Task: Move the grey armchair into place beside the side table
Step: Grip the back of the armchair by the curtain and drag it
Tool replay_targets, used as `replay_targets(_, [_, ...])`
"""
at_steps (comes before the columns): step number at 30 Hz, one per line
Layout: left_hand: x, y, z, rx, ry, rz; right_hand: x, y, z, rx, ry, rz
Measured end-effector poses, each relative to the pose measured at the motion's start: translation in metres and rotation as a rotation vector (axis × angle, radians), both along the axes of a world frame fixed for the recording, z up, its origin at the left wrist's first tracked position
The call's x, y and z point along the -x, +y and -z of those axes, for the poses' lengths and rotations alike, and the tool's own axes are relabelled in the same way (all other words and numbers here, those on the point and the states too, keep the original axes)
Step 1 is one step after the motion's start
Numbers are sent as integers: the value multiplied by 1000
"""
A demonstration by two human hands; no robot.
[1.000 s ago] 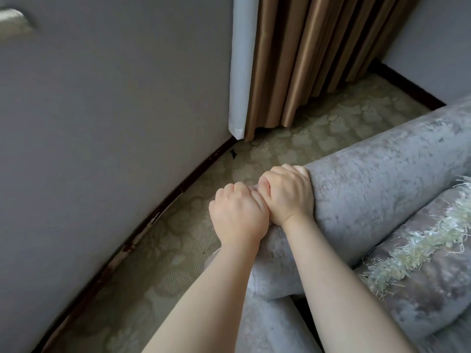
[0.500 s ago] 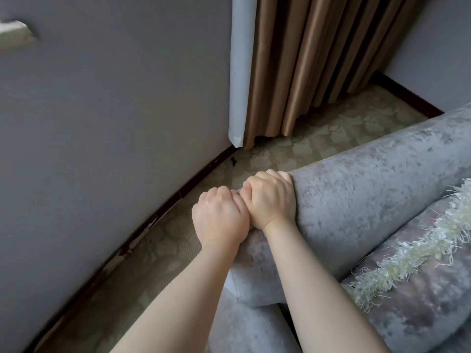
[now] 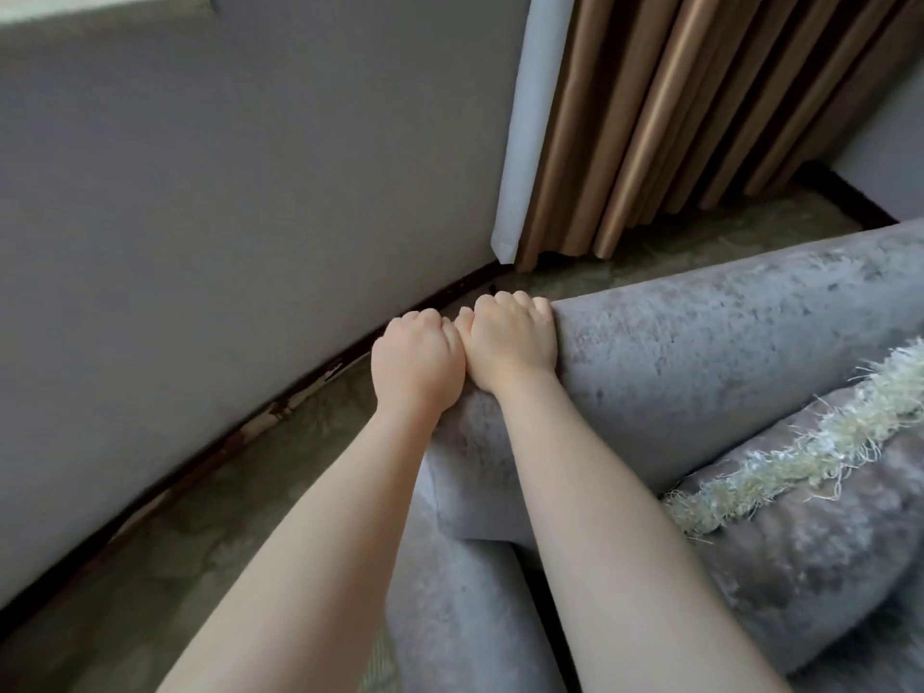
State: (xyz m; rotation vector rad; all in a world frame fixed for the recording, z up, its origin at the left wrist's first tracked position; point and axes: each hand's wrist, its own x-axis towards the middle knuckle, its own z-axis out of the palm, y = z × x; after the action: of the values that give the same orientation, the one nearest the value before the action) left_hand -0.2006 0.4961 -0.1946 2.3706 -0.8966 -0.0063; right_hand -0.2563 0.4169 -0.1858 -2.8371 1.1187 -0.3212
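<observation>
Soft, even daylight fills the scene, moderately dim, with no hard shadows. The brown curtain (image 3: 675,117) at one o'clock catches pale sheen along its folds, dark between them. The grey wall (image 3: 225,192) at ten o'clock shades smoothly, lighter toward the white strip at its corner. Wide-angle distortion bows the dark skirting board (image 3: 240,432) into a curve. Slight softness blurs the frame's corners; the forearms at six o'clock look smooth and a little overexposed.

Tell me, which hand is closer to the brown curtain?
Right. The right hand grips the grey armchair corner on the side toward the brown curtain; the left hand sits beside it, farther away.
</observation>
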Motion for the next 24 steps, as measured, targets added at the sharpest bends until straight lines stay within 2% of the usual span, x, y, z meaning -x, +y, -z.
replay_targets(6, [-4,9,-1,-4,22,39,-4,8,3,23,-11,49])
replay_targets(11, [-11,4,8,63,-9,29,-11,3,9,50,-114,96])
replay_targets(24, [-19,-5,15,112,-56,37,-18,-2,9,63,-201,97])
